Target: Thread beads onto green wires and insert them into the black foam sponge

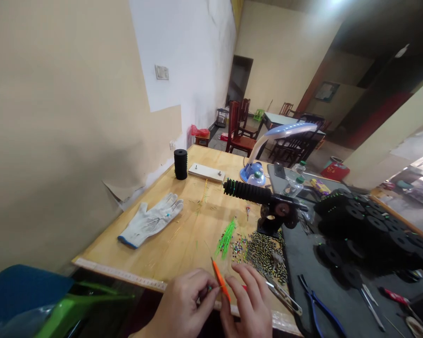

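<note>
My left hand [183, 305] is at the table's near edge with thumb and fingers pinched on a tiny greenish piece I cannot make out. My right hand [248, 303] sits beside it, fingers closed on a thin orange stick [220, 279] that points up and away. Just beyond the hands lie a bundle of green strands [226, 238], a scatter of small coloured beads [237, 248] and a heap of black-and-yellow striped pieces [266, 253]. A black ridged roller on a stand [253, 195] rises behind them.
A white work glove [151, 220] lies at the left of the wooden table [183, 234]. A black spool [180, 164], a small wooden board [207, 172] and a desk lamp [268, 150] stand farther back. Black discs [369, 225], blue pliers [319, 305] and tools cover the grey mat on the right.
</note>
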`<move>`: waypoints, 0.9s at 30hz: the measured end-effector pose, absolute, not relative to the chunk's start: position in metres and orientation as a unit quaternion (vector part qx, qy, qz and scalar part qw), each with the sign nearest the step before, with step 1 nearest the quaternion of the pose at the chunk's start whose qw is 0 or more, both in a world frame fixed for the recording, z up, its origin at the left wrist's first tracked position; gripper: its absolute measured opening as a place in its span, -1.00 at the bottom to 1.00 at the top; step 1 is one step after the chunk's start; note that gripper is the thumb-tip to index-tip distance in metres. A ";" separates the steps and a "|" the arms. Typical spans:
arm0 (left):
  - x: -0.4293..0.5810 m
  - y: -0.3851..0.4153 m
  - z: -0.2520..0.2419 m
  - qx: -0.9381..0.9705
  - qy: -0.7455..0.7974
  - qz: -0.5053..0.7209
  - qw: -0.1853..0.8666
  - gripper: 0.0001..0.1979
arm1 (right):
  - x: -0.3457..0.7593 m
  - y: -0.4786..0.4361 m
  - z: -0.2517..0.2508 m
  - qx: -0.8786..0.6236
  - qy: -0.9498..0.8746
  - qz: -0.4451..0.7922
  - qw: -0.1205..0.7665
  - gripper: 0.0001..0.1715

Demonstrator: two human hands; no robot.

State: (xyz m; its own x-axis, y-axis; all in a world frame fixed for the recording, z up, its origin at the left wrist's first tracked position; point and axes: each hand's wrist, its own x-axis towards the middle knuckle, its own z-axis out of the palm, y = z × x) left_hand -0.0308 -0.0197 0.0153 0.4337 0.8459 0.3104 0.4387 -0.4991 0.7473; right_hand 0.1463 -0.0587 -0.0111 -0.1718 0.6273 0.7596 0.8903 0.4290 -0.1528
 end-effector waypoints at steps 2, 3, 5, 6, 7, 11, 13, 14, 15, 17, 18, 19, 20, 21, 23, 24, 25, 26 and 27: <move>-0.031 -0.021 0.016 0.794 0.413 0.332 0.298 -0.79 | 0.140 -0.057 -0.003 -0.502 -0.759 -0.158 0.382 -0.71; -0.031 -0.022 0.017 0.793 0.418 0.326 0.301 -0.80 | 0.138 -0.056 -0.001 -0.503 -0.761 -0.153 0.380 -0.74; -0.032 -0.023 0.018 0.790 0.426 0.316 0.308 -0.80 | 0.136 -0.057 0.002 -0.500 -0.765 -0.146 0.378 -0.76; -0.033 -0.023 0.020 0.788 0.429 0.312 0.313 -0.80 | 0.136 -0.057 0.002 -0.498 -0.768 -0.147 0.376 -0.76; -0.033 -0.024 0.021 0.785 0.431 0.309 0.320 -0.80 | 0.136 -0.058 0.002 -0.494 -0.770 -0.150 0.374 -0.77; -0.036 -0.023 0.028 0.755 0.440 0.280 0.397 -0.91 | 0.137 -0.060 0.002 -0.499 -0.771 -0.137 0.371 -0.78; -0.038 -0.023 0.031 0.727 0.448 0.264 0.449 -0.84 | 0.138 -0.061 0.002 -0.512 -0.764 -0.112 0.376 -0.79; -0.038 -0.022 0.032 0.714 0.450 0.260 0.469 -0.80 | 0.139 -0.061 0.002 -0.518 -0.760 -0.097 0.380 -0.80; -0.039 -0.022 0.033 0.705 0.450 0.260 0.482 -0.80 | 0.139 -0.062 0.001 -0.521 -0.757 -0.083 0.385 -0.81; -0.040 -0.023 0.033 0.699 0.441 0.268 0.495 -0.87 | 0.140 -0.064 0.001 -0.525 -0.753 -0.054 0.393 -0.82; -0.040 -0.023 0.032 0.698 0.437 0.273 0.498 -0.88 | 0.140 -0.065 0.000 -0.526 -0.751 -0.040 0.396 -0.82; -0.040 -0.023 0.031 0.696 0.434 0.278 0.500 -0.87 | 0.141 -0.065 0.000 -0.528 -0.750 -0.028 0.397 -0.82; -0.039 -0.024 0.030 0.691 0.433 0.281 0.506 -0.85 | 0.141 -0.066 -0.001 -0.530 -0.749 -0.017 0.397 -0.81; -0.039 -0.024 0.028 0.685 0.432 0.285 0.512 -0.85 | 0.142 -0.067 -0.001 -0.532 -0.748 -0.009 0.397 -0.80; -0.037 -0.024 0.026 0.669 0.431 0.294 0.529 -0.84 | 0.143 -0.069 -0.001 -0.535 -0.742 0.000 0.404 -0.71; -0.036 -0.024 0.025 0.660 0.430 0.300 0.538 -0.84 | 0.144 -0.069 -0.001 -0.536 -0.738 0.002 0.409 -0.64; -0.036 -0.024 0.024 0.651 0.429 0.305 0.546 -0.83 | 0.144 -0.070 0.000 -0.536 -0.735 0.003 0.415 -0.58; -0.035 -0.024 0.024 0.642 0.427 0.310 0.555 -0.82 | 0.144 -0.071 0.000 -0.536 -0.733 0.005 0.419 -0.54; -0.034 -0.024 0.023 0.634 0.427 0.313 0.564 -0.81 | 0.143 -0.072 0.001 -0.536 -0.732 0.007 0.421 -0.54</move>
